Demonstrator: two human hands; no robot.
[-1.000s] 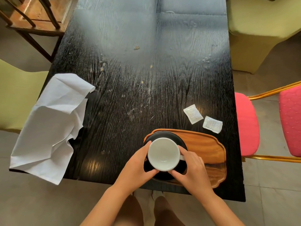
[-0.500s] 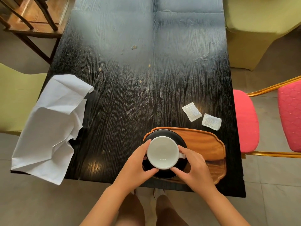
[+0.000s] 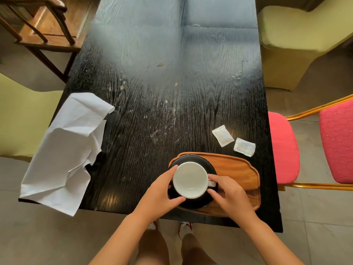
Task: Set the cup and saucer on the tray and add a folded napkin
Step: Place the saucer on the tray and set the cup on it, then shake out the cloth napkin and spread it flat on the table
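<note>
Now both hands grip the white cup [image 3: 190, 179]: left hand [image 3: 160, 194] at nine o'clock, right hand [image 3: 229, 195] at three. It sits on the black saucer [image 3: 191, 204] on the tray [image 3: 238, 169].

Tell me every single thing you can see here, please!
table: one, black wood, centre
tray: one, brown wood, table's near right
saucer: one, black, on tray's left end
cup: one, white, empty, on saucer
napkin: one, white, crumpled, table's left edge
packets: two, white, beyond tray
padded chairs: two, pink, right
covered chairs: two, yellow-green, left and far right
wooden chair: one, brown, far left
left hand: holding cup's left side
right hand: at cup's handle side
</note>
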